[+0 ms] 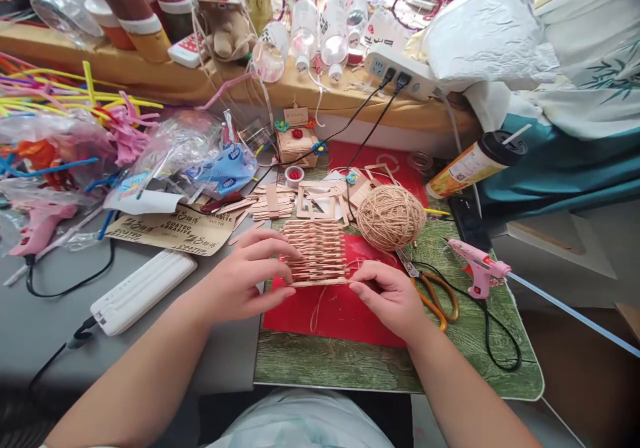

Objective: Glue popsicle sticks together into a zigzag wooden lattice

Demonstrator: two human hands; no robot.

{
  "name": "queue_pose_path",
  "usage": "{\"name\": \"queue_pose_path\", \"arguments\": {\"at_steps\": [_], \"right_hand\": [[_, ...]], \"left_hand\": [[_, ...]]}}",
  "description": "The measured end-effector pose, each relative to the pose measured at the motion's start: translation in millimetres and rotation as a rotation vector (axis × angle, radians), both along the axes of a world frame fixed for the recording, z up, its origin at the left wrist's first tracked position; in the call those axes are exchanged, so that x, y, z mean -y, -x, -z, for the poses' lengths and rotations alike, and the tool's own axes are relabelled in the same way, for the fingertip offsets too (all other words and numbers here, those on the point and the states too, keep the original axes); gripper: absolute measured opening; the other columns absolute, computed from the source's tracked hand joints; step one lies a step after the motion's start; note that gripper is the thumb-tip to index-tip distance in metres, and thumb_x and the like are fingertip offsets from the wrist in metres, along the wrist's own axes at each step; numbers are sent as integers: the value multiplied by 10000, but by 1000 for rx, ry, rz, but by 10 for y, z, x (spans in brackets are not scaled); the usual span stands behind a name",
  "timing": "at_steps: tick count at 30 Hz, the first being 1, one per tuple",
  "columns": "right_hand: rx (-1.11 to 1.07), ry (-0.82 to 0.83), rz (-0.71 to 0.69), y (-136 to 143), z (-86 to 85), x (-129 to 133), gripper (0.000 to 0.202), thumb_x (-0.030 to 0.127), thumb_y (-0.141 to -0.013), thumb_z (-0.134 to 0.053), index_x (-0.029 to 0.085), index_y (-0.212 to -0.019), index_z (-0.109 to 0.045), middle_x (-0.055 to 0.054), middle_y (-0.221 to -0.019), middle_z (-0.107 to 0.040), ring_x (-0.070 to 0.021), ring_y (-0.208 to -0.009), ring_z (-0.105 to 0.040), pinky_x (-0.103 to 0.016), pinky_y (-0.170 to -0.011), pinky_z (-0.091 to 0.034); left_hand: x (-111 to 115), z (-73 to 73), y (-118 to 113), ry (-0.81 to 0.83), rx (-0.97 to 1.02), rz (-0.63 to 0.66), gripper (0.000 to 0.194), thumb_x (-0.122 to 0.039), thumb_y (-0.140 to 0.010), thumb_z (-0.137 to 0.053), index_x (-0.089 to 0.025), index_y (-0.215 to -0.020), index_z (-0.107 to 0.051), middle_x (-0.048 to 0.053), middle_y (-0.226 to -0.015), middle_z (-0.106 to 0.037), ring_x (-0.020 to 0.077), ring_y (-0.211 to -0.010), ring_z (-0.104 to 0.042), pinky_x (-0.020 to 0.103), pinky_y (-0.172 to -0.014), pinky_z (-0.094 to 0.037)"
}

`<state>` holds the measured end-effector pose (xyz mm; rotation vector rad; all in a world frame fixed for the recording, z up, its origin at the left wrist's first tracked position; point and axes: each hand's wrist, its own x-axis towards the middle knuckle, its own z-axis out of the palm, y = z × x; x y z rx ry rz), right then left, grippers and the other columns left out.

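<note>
Between your two hands, above the red sheet (335, 325): the stick lattice (317, 251). Left hand (255, 273) pinches its near left corner, other fingers curled over that side; right hand (389, 293) has thumb and index clamped on the near right end. Hands apart, lattice spanning them. Flat wooden sticks, slatted rows, squarish outline. Twine ball (391, 217), coarse, round, just beyond your right hand; metal scissors (434, 295) close by that wrist. Room's tight behind: wooden frames (317, 200). Green wood-grain tabletop (320, 367) ends near your torso.
</note>
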<state>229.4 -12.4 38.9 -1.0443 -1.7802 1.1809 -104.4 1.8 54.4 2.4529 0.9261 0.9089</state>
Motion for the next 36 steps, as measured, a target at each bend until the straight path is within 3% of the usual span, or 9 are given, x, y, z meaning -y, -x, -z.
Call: {"name": "queue_pose_path", "arguments": {"at_steps": [6,14,21,30,36], "right_hand": [[-158,130,169,89,40,-40,190,423,-973,-816,250,-901,-788,-37,-807,-728,-196,-730,-654,-328,-670,-552],[-288,173,184,182,46,-120,141,362,-997,-797,266,-894,-800,-86,-989,-740,-249,-959,-702,-389,-792,-571],[-274,224,231,220,3,-62,157,366,-1011,-781,260,-895,-788,-85,-998,-753,-204,-794,-670,-341,-628,-530],[-289,216,257,243,47,-47,161,342,-1015,-775,249,-884,-775,-76,-992,-738,-178,-756,-646,-307,-576,-482],[-322,273,281,280,112,-57,164,346,-997,-799,226,-891,-763,-52,-946,-726,-114,-617,-528,-274,-523,-422]], "left_hand": [[30,-3,37,19,-14,29,152,-252,-935,-772,-356,-1046,-780,39,-1249,-798,298,-1282,-673,520,-1170,-559],[41,-18,-25,21,24,24,157,-238,-919,-808,-342,-1026,-758,23,-1242,-807,291,-1259,-691,490,-1150,-553],[43,-33,-60,-50,14,15,172,-199,-917,-759,-328,-1028,-732,7,-1222,-818,275,-1205,-714,477,-1107,-557],[75,11,-83,-53,30,-13,204,-189,-905,-767,-335,-1045,-737,-10,-1157,-836,266,-1187,-736,460,-1055,-574],[103,-8,-112,-34,25,-6,210,-105,-918,-691,-276,-1040,-693,-4,-1171,-826,227,-1250,-685,416,-1117,-508]]}}
